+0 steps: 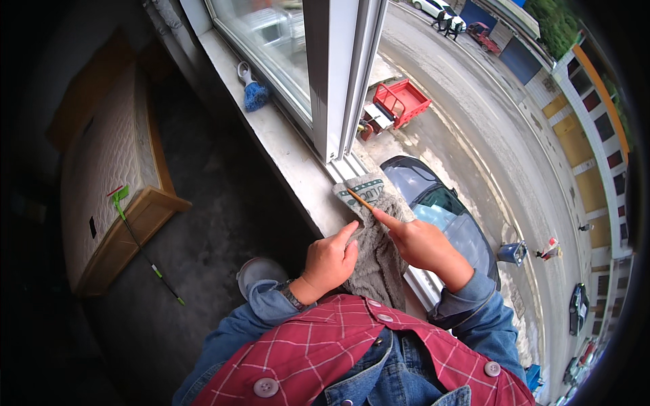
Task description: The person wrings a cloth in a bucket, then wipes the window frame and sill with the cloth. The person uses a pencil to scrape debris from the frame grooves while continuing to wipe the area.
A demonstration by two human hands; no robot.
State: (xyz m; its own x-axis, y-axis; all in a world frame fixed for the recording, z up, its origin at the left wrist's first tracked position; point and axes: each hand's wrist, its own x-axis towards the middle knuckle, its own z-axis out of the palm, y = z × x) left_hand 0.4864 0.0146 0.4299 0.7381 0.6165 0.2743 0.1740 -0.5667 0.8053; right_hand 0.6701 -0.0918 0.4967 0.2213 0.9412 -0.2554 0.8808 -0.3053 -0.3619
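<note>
A grey-brown towel (378,248) with a green patterned border lies over the window track (348,167) and part of the sill. My right hand (429,248) grips a thin wooden stick (359,199), index finger stretched along it, its tip on the towel's patterned end. My left hand (330,261) is at the towel's left edge, index finger pointing to the cloth near the stick; whether it pinches any cloth is hard to tell. A watch sits on the left wrist.
On the sill (284,147) lies a blue-bristled brush (254,94). The sliding window frame (335,76) stands just beyond the towel. A bucket (260,276) is by my left forearm. A green-handled squeegee (137,238) leans on a mattress (109,167). Outside, below, are a street and vehicles.
</note>
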